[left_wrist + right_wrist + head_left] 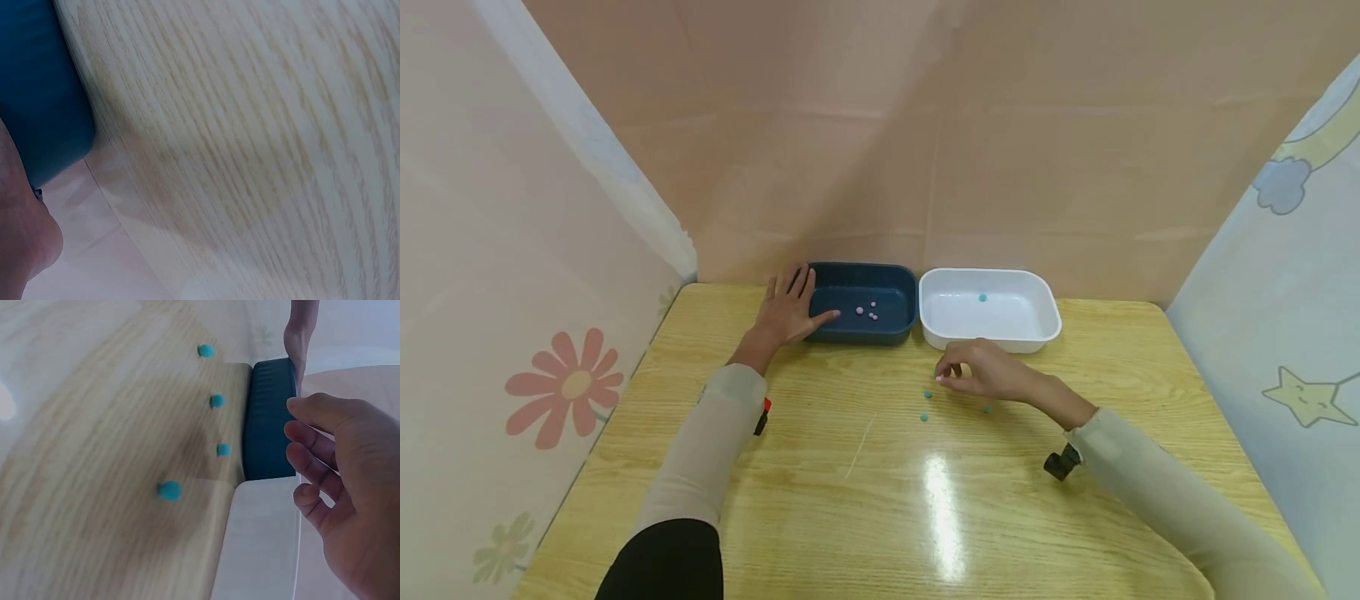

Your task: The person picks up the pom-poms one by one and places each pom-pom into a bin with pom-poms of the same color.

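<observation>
My left hand (787, 312) lies spread over the left end of a dark blue tray (880, 337), thumb over the near rim. Several small pink balls (860, 311) sit inside that tray. Beside it on the right stands a white tray (992, 343) with one small teal ball (982, 297) in it. Just in front of the white tray, my right hand (988, 371) seems to pinch a small pink ball (938, 379) between thumb and forefinger; the fingers mostly hide it in the right wrist view. Several teal balls (169, 490) lie loose on the table near this hand.
The wooden table (820, 500) backs onto a brown paper wall (1000, 167). Patterned side panels with a flower (576, 385) and a star (1309, 397) flank it left and right. The two trays stand side by side against the back.
</observation>
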